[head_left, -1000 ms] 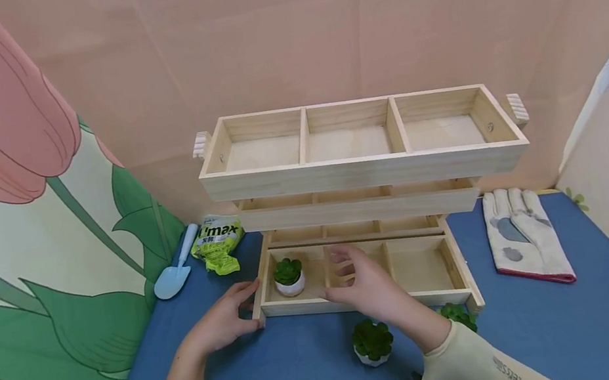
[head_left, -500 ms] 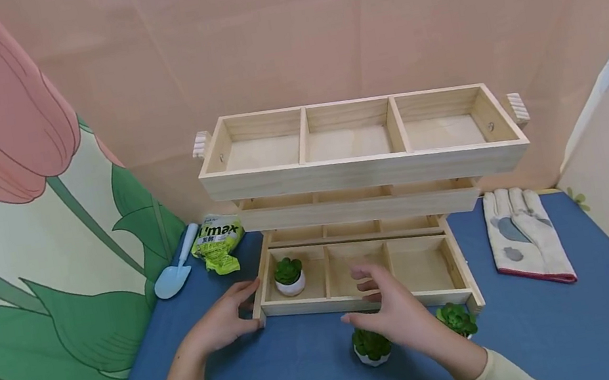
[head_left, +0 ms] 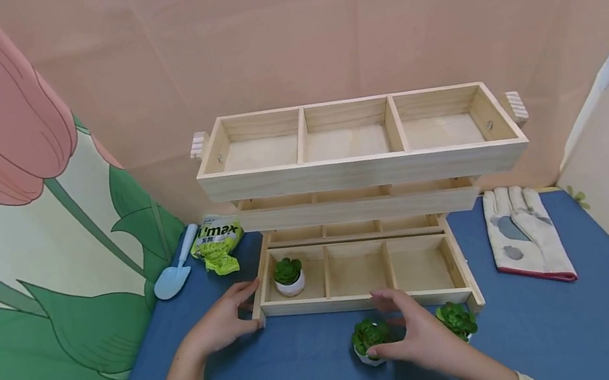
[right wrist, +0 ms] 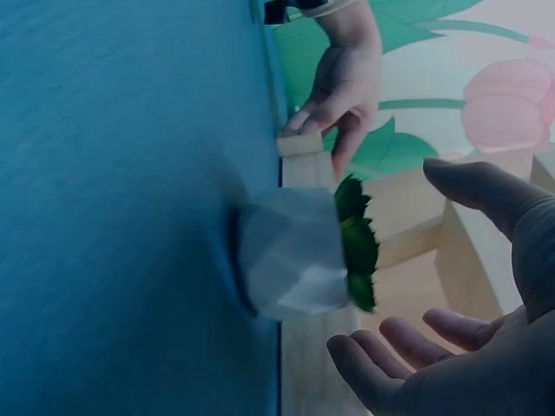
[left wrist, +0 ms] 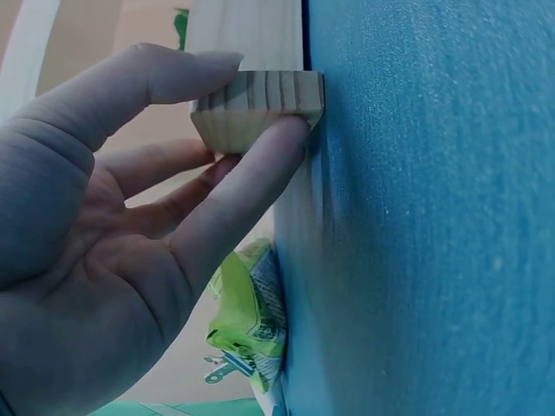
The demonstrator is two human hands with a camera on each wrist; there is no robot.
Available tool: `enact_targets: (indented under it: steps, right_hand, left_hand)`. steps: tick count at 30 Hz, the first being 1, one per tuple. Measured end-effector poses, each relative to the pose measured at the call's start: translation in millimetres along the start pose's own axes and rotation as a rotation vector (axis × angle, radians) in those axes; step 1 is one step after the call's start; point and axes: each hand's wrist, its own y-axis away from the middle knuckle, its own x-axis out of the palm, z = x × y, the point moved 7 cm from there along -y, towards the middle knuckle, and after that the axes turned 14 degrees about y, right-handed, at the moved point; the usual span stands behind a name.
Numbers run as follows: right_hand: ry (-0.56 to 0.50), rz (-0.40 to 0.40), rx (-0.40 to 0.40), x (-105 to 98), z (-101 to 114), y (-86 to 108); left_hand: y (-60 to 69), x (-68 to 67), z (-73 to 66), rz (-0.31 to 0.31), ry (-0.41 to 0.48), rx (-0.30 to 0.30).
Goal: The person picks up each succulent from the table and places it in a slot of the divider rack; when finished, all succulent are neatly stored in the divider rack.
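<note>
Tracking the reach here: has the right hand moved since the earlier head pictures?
Yes: against the bottom wooden tray, the right hand has drawn rightward and back toward the camera, beside a potted succulent.

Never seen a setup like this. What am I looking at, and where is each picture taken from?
There is no machine here: a person works bare-handed. The wide pictures come from a camera on the head; the two close-ups, from one on each wrist. The left hand grips a front corner of the wooden planter. The right hand is open beside a potted plant on the blue cloth, holding nothing. A second plant stands by that wrist; a third plant sits inside the planter. A trowel, green bag and white gloves lie around.
</note>
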Motion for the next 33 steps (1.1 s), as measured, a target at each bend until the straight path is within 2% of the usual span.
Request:
enact_targets:
  steps: [6, 14, 21, 33]
  right_hand:
    - [-0.051, 0.064, -0.003, 5.9, -16.5, 5.0]
    - [-0.074, 0.118, -0.018, 15.0, -24.9, 6.2]
    - [-0.061, 0.134, -0.005, 19.2, -31.2, 6.5]
    - [-0.032, 0.113, -0.026, 24.0, -35.0, 2.5]
  left_hand:
    - [0.3, -0.2, -0.8, 0.003, -0.002, 0.009]
    - [1.3, -0.3, -2.3, 0.005, -0.003, 0.009]
    - [1.0, -0.3, -0.7, 0.005, -0.005, 0.013]
    - [0.6, -0.1, -0.6, 0.003, -0.005, 0.008]
